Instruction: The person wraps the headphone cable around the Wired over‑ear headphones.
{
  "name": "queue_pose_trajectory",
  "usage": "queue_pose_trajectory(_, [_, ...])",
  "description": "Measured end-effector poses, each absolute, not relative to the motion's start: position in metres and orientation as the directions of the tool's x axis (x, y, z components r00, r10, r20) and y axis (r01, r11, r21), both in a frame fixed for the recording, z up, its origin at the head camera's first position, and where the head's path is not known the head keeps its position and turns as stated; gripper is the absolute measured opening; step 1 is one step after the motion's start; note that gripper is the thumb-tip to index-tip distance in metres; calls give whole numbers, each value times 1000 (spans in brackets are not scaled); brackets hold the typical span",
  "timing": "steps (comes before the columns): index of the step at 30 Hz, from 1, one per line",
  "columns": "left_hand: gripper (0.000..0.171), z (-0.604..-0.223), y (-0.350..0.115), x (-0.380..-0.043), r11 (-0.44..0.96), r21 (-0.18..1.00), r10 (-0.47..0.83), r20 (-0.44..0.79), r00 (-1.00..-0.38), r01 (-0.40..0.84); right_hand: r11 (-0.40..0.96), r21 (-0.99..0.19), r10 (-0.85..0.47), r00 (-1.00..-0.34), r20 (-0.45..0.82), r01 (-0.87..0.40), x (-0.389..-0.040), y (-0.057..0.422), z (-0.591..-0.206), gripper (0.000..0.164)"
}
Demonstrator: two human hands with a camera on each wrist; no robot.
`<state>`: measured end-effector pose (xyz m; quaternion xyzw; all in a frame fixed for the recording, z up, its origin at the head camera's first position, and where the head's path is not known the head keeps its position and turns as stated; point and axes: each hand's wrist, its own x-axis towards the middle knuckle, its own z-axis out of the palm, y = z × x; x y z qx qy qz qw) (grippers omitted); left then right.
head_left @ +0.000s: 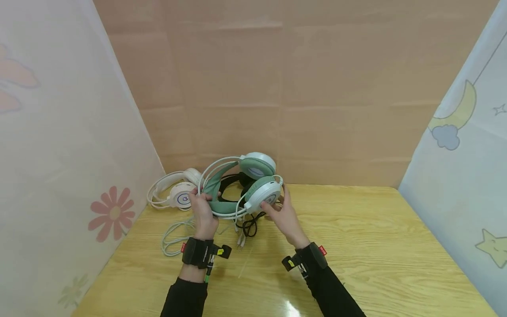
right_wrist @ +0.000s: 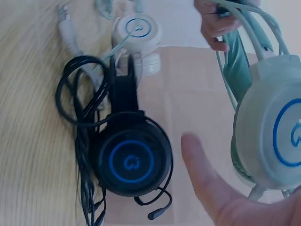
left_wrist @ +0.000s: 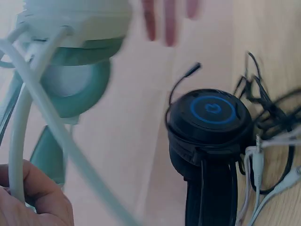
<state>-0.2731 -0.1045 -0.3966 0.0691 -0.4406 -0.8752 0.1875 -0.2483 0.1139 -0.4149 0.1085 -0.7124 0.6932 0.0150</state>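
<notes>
A pair of mint-green and white headphones [head_left: 261,193] is held up above the table, its green ear pads facing each other. My left hand [head_left: 203,213] grips it by the headband; the left wrist view shows the thumb and fingers around the thin white band. Beside the lower ear cup [right_wrist: 275,125] is my right hand [head_left: 283,215], its thumb [right_wrist: 200,169] and fingers [left_wrist: 160,21] extended. Whether they touch the cup is hard to tell. Black headphones [right_wrist: 131,155] with a small microphone lie behind and below, partly hidden in the head view.
White headphones [head_left: 183,195] lie at the table's back left. A pale coiled cable [head_left: 170,240] rests near the left wrist, and a bundled black cable [head_left: 249,226] with white plugs [head_left: 240,241] lies between the hands. Printed panels [head_left: 115,211] and a brown back wall [head_left: 317,110] enclose the wooden table [head_left: 376,246].
</notes>
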Motion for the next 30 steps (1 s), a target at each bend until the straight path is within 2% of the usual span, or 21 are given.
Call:
queue_pose_trajectory(5, [44,-394,-87,-271,-449,853,-311,129,-942,265,-201,-965,-116,-974,193,-168,-247,117,-407,78])
queue_pose_trajectory(7, [37,-394,-85,-273,-430,878,-238,115,-964,211,-231,-956,-82,-976,202,-179,-248,119,-406,76])
queue_pose_trajectory(12, [6,-401,-91,-282,-505,863,-40,-20,-999,3,-137,-970,-43,-977,208,-201,-253,125,-410,77])
queue_pose_trajectory(15, [11,-407,-96,-287,-531,841,33,-100,-994,-103,-57,-975,-42,-975,217,-215,-255,127,-414,79])
queue_pose_trajectory(19, [14,-413,-100,-291,-575,797,84,-165,-983,-183,-19,-973,-59,-971,231,-230,-256,128,-418,82])
queue_pose_trajectory(24, [21,-416,-106,-296,-676,660,253,-210,-944,-328,12,-967,-43,-966,255,-255,-256,131,-419,83])
queue_pose_trajectory(27, [14,-416,-111,-296,-713,586,331,-203,-922,-385,37,-964,-37,-964,263,-264,-255,133,-418,85])
queue_pose_trajectory(30, [6,-415,-117,-294,-726,568,370,-154,-916,-389,37,-965,-37,-965,259,-261,-255,135,-417,85])
